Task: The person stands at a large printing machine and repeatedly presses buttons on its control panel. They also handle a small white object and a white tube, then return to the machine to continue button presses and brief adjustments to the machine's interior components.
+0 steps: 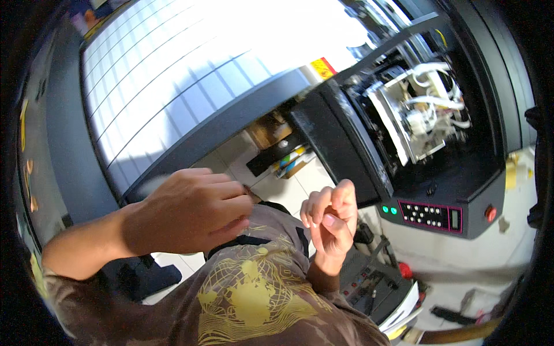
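My left hand [199, 210] is raised in front of my body, its back toward me and its fingers curled downward. The inside of that hand is hidden, so whatever it may hold does not show. A blurred whitish patch [154, 184] lies behind the hand, close to the edge of the flatbed machine; its kind is unclear. To the right, my right hand [332, 219] is held up, palm partly toward me. Its fingers are loosely bent in, with the thumb near them, and nothing shows in them. The two hands are apart, and neither visibly touches the machine.
A large flatbed machine has a bright, lined white bed [196, 92]. At right, its carriage [412, 115] shows white tubes. Below it are a button panel [430, 216] and a red knob [490, 214]. Boxes [269, 131] lie beneath; a dark device [372, 282] stands beside me.
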Demonstrator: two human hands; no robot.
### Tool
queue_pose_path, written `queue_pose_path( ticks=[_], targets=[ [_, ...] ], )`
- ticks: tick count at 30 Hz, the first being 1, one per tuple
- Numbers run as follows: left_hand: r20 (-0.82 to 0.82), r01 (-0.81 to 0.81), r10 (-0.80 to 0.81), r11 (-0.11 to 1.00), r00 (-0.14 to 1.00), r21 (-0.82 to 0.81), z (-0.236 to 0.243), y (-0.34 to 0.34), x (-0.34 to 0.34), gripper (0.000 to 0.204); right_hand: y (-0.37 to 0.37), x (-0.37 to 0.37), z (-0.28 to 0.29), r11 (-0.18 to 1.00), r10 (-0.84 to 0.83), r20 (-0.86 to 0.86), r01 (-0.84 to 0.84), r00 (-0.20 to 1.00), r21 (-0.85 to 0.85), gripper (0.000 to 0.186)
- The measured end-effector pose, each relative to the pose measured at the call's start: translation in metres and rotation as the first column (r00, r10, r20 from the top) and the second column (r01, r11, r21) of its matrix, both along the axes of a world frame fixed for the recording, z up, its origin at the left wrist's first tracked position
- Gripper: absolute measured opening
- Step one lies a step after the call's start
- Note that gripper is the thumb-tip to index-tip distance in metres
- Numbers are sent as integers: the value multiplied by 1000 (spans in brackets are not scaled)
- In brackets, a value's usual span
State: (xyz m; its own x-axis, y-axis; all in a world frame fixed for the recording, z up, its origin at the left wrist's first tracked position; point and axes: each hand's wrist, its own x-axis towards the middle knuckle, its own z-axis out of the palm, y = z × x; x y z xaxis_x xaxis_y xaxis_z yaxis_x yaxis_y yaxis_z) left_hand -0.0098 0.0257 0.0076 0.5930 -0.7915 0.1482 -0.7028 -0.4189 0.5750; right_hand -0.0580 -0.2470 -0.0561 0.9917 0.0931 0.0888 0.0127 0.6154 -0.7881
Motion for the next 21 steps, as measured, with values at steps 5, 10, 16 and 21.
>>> queue_pose_path(
  ticks=[5, 10, 16, 21],
  targets=[
    [-141, -93, 75, 987, 987, -128, -2, -1, -5, 16, 24, 3, 3, 991, 23, 69, -13, 997, -135, 31],
    [-203, -178, 135, 961, 970, -211, -1, -3, -8, 18, 38, 9, 8, 955, 32, 166, 19, 986, -296, 34],
    [-191, -268, 227, 936, 955, -228, 0, -2, -6, 16, 45, 11, 10, 910, 48, 253, 63, 966, -411, 35],
    [-129, -291, 269, 937, 954, -193, 2, 1, -2, 14, 45, 11, 10, 852, 58, 317, 118, 947, -510, 32]
  ],
)
